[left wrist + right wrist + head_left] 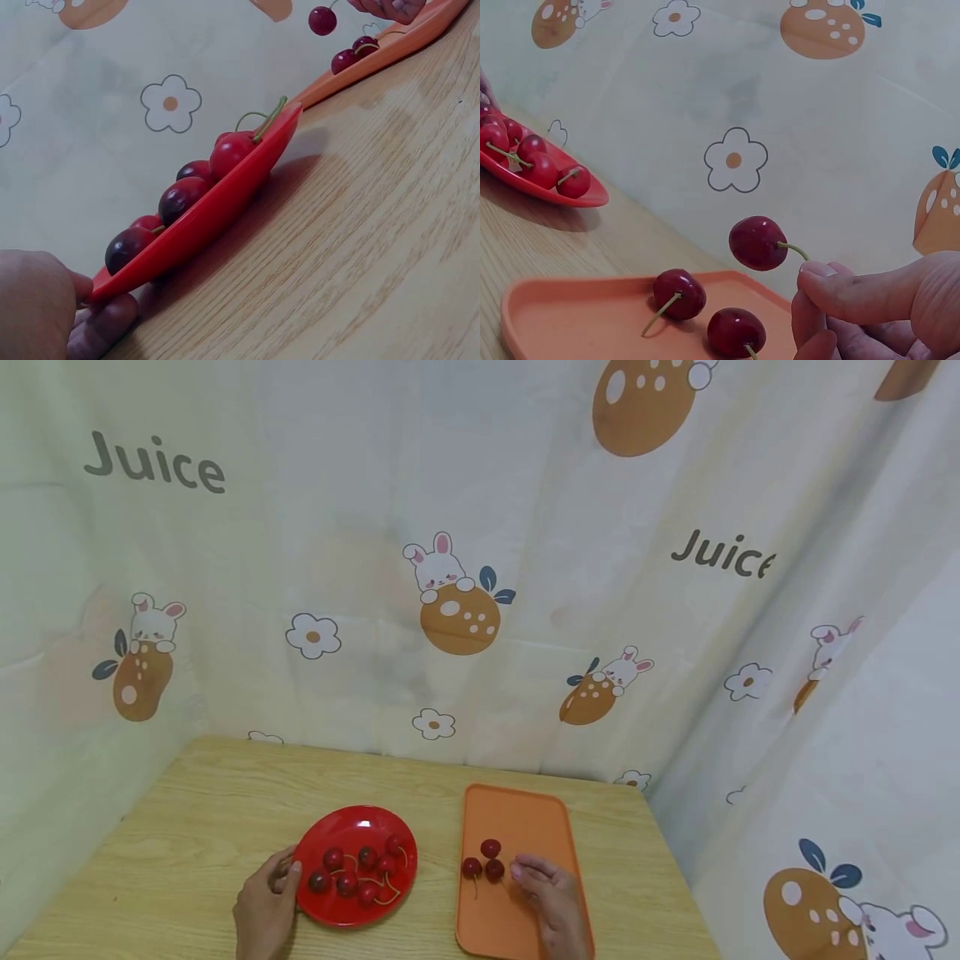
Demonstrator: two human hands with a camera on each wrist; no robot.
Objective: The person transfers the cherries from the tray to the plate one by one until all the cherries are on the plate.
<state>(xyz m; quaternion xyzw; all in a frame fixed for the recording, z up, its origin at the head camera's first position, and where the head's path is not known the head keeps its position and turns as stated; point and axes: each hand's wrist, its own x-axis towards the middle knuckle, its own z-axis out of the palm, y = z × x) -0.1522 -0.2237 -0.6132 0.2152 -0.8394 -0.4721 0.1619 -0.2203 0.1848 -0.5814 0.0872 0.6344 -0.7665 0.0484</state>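
Observation:
My left hand point(268, 897) grips the left rim of a red plate point(333, 832), thumb on top and fingers underneath. Several dark red cherries point(347, 883), some with green stems, lie in the plate. At the right, my right hand point(551, 900) is over an orange tray point(516, 810). Between its thumb and fingertips it pinches the stem of one cherry point(758, 243), which hangs in the air above the tray. Two more cherries, one at the left point(679, 294) and one nearer the hand point(736, 332), rest on the tray with their stems on.
Both the plate and the tray are on a light wooden table point(225, 802), with a strip of wood between them. A pale curtain point(337, 552) printed with rabbits, fruit and flowers hangs behind the table and along its sides.

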